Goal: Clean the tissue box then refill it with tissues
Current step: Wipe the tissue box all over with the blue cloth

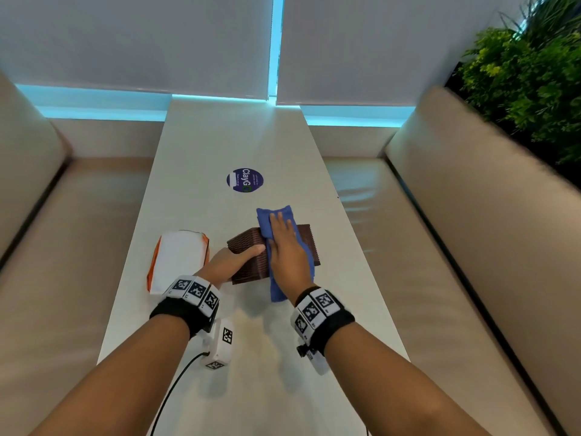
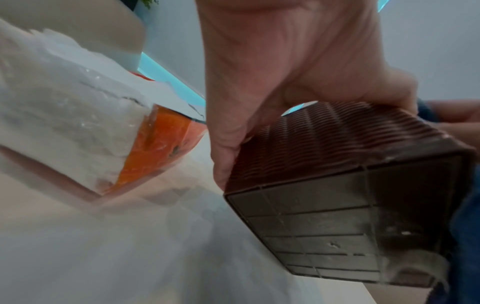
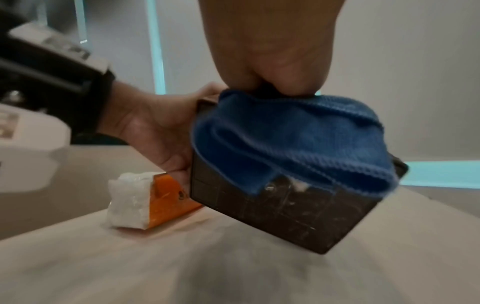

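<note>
A dark brown ribbed tissue box (image 1: pixel 248 259) (image 2: pixel 337 185) (image 3: pixel 285 211) is tilted up off the white table (image 1: pixel 251 388), its gridded bottom face turned toward me. My left hand (image 1: pixel 231 261) (image 2: pixel 272 82) (image 3: pixel 153 127) grips its left end, thumb on top. My right hand (image 1: pixel 284 247) (image 3: pixel 272 51) lies flat with straight fingers, pressing a blue cloth (image 1: pixel 278 221) (image 3: pixel 298 144) on the box's upper side; the cloth hangs over both edges. A white tissue pack in orange wrapping (image 1: pixel 177 259) (image 2: pixel 78 123) (image 3: pixel 145 203) lies left of the box.
A round purple sticker (image 1: pixel 245 180) marks the table beyond the box. Beige bench seats (image 1: pixel 393 231) flank the table on both sides. White blinds (image 1: pixel 135 42) hang at the far end, and green plants (image 1: pixel 528 73) stand at the upper right.
</note>
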Demonstrator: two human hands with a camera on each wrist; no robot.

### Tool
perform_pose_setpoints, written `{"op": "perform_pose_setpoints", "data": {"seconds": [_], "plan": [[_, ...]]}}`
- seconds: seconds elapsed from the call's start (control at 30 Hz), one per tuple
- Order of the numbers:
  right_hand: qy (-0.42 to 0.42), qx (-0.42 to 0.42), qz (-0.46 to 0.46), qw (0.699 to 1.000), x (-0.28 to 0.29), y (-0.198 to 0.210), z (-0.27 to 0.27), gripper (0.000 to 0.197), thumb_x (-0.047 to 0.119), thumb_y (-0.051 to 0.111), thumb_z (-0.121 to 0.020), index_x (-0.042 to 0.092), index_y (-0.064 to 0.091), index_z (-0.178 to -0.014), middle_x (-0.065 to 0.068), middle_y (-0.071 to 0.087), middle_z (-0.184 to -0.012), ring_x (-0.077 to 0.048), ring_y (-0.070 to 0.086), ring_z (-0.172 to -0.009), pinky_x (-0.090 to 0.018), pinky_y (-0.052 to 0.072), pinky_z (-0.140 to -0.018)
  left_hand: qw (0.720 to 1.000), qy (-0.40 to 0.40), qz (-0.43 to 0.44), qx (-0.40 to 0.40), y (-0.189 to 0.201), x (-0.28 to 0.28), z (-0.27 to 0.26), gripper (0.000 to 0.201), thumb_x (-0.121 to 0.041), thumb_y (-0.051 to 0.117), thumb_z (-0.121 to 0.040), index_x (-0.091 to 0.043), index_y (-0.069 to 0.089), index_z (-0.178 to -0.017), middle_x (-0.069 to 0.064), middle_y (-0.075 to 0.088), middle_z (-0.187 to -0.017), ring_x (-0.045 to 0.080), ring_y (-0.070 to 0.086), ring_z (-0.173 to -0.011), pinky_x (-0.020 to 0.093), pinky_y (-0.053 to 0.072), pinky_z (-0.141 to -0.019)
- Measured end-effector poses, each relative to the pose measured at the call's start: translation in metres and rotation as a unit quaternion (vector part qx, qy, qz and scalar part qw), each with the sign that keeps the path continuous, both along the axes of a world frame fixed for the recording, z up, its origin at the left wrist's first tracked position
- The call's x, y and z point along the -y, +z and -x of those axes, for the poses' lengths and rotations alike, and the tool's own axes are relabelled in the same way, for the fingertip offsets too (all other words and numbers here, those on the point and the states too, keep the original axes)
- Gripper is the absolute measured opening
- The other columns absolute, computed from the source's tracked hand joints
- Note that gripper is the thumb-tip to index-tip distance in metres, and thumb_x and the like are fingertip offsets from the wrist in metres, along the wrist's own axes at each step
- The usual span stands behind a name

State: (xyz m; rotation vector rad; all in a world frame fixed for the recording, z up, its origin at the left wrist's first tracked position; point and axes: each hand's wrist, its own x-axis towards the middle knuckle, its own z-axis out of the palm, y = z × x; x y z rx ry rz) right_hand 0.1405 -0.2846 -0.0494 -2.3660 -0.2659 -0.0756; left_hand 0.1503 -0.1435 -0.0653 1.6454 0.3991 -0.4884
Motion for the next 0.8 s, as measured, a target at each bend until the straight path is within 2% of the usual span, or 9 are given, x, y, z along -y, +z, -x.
{"op": "perform_pose_setpoints", "data": {"seconds": [0.07, 0.17, 0.27, 0.4, 0.47, 0.53, 0.6, 0.7, 0.8], "plan": [[-0.005, 0.004, -0.024, 1.000, -0.006, 0.001, -0.001, 0.052, 0.013, 0.034, -0.102, 0.013, 0.016, -0.150, -0.003, 0.013, -0.160, -0.017, 0.009, -0.148, -0.025, 0.013, -0.119, 1.000, 0.010, 0.011, -0.016, -0.001, 0.000, 0.001, 0.052, -0.043, 0.069, -0.079, -0.008, 0.060, -0.116, 0.013, 0.068, -0.112, 0.024, 0.066, -0.100, 0.033, 0.054, -0.084], [-0.054, 0.002, 0.018, 0.998, -0.002, -0.006, -0.013, 0.049, 0.024, 0.031, -0.100, 0.021, 0.023, -0.149, -0.007, 0.015, -0.159, -0.022, 0.011, -0.148, -0.044, 0.011, -0.121, 0.999, 0.013, 0.033, -0.020, -0.002, -0.003, 0.003, 0.048, -0.037, 0.066, -0.084, -0.006, 0.059, -0.119, 0.012, 0.067, -0.110, 0.022, 0.065, -0.095, 0.027, 0.053, -0.073], [-0.154, -0.076, 0.028, 0.985, 0.012, -0.012, -0.029, 0.049, 0.030, 0.028, -0.100, 0.023, 0.021, -0.148, -0.007, 0.012, -0.160, -0.028, 0.007, -0.148, -0.054, 0.010, -0.118, 0.998, 0.018, 0.035, -0.038, -0.008, -0.006, 0.006, 0.055, -0.042, 0.066, -0.083, -0.002, 0.059, -0.121, 0.012, 0.067, -0.113, 0.022, 0.065, -0.098, 0.030, 0.053, -0.080], [-0.291, -0.200, -0.036, 0.935, 0.018, -0.001, -0.042, 0.052, 0.034, 0.023, -0.102, 0.017, 0.013, -0.150, -0.011, 0.007, -0.160, -0.032, 0.004, -0.148, -0.051, 0.007, -0.118, 0.999, 0.035, -0.011, -0.022, -0.010, -0.001, 0.006, 0.086, -0.063, 0.076, -0.056, -0.006, 0.060, -0.118, 0.011, 0.068, -0.114, 0.025, 0.065, -0.102, 0.038, 0.053, -0.093], [-0.300, -0.217, -0.016, 0.929, 0.000, 0.009, -0.034, 0.055, 0.033, 0.022, -0.102, 0.013, 0.007, -0.151, -0.016, 0.002, -0.160, -0.035, 0.001, -0.147, -0.050, 0.007, -0.119, 0.998, 0.049, -0.029, -0.030, -0.007, 0.005, 0.006, 0.077, -0.064, 0.075, -0.057, -0.009, 0.062, -0.109, 0.011, 0.069, -0.108, 0.026, 0.064, -0.099, 0.039, 0.052, -0.094], [-0.282, -0.214, 0.011, 0.935, -0.022, 0.017, -0.016, 0.057, 0.032, 0.023, -0.102, 0.010, 0.002, -0.151, -0.020, -0.002, -0.159, -0.036, -0.002, -0.147, -0.049, 0.005, -0.119, 0.996, 0.051, -0.049, -0.047, 0.002, 0.010, 0.007, 0.076, -0.069, 0.058, -0.074, -0.008, 0.054, -0.119, 0.019, 0.064, -0.111, 0.031, 0.060, -0.104, 0.034, 0.047, -0.095], [-0.256, -0.211, 0.021, 0.943, -0.039, 0.020, 0.004, 0.059, 0.030, 0.023, -0.102, 0.008, -0.002, -0.150, -0.021, -0.005, -0.158, -0.037, -0.003, -0.147, -0.049, 0.004, -0.119, 0.996, 0.034, -0.054, -0.067, -0.002, 0.008, 0.008, 0.104, -0.082, 0.031, -0.077, 0.004, 0.033, -0.136, 0.028, 0.050, -0.132, 0.034, 0.051, -0.122, 0.033, 0.038, -0.100], [-0.221, -0.209, 0.015, 0.952, -0.042, 0.017, 0.013, 0.058, 0.030, 0.022, -0.102, 0.012, -0.004, -0.151, -0.019, -0.008, -0.158, -0.035, -0.006, -0.147, -0.049, 0.003, -0.119, 0.999, 0.010, -0.039, -0.027, -0.007, 0.006, 0.013, 0.040, -0.045, 0.056, -0.090, -0.011, 0.059, -0.111, 0.014, 0.064, -0.110, 0.024, 0.062, -0.098, 0.034, 0.050, -0.088], [-0.189, -0.171, 0.035, 0.966, -0.024, 0.008, 0.004, 0.055, 0.031, 0.024, -0.102, 0.019, 0.003, -0.151, -0.015, -0.003, -0.160, -0.034, -0.002, -0.147, -0.050, 0.006, -0.119, 0.999, 0.033, 0.015, -0.024, -0.007, -0.003, 0.017, 0.043, -0.044, 0.065, -0.083, -0.005, 0.067, -0.100, 0.010, 0.071, -0.092, 0.020, 0.066, -0.083, 0.028, 0.052, -0.070]]}}
